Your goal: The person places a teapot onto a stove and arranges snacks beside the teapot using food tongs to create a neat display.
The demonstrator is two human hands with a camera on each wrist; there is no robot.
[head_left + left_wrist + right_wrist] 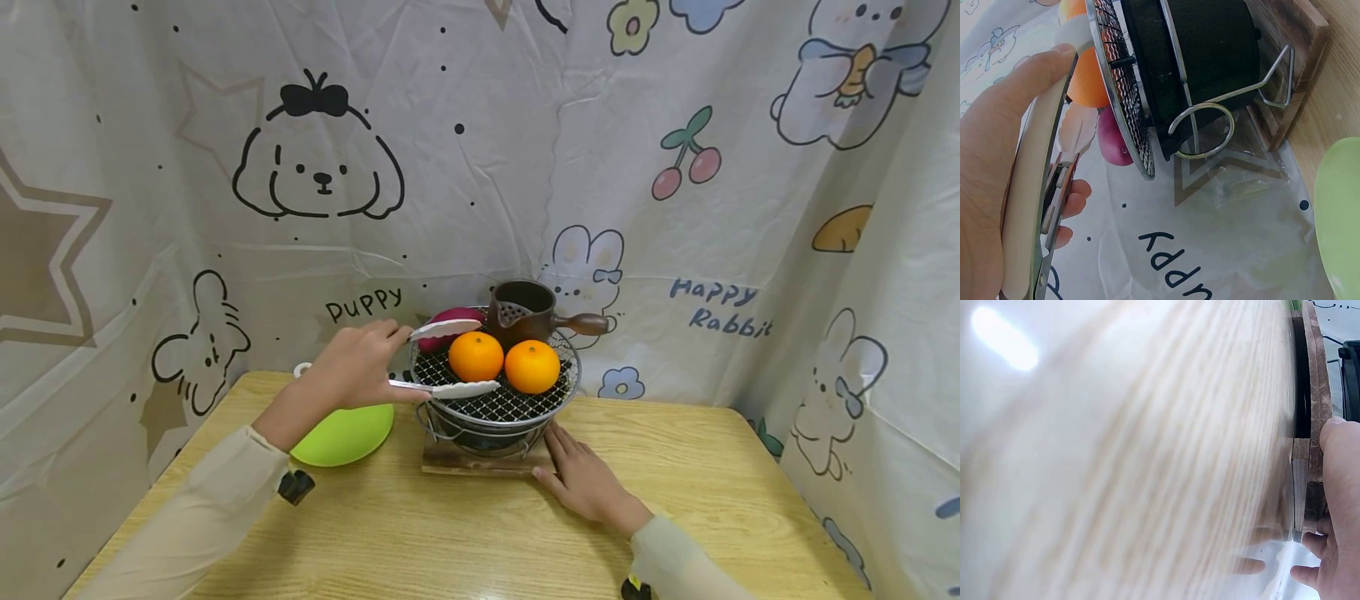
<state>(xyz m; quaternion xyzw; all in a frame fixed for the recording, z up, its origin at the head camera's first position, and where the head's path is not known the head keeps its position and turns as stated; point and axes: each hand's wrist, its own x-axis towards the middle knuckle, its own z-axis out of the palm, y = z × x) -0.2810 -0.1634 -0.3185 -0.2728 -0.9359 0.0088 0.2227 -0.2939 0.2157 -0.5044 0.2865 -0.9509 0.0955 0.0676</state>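
right hand (585,479) flat by wooden base (450,460); left hand (352,367) grips open tongs (442,358) near oranges (476,356).

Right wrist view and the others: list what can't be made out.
- Right wrist view: the table is a blur; the right hand is cut off by the edge.
- Head view: the white cup is mostly hidden by the left hand.
- Left wrist view: the tongs hide their own tips; the pot is out of frame.
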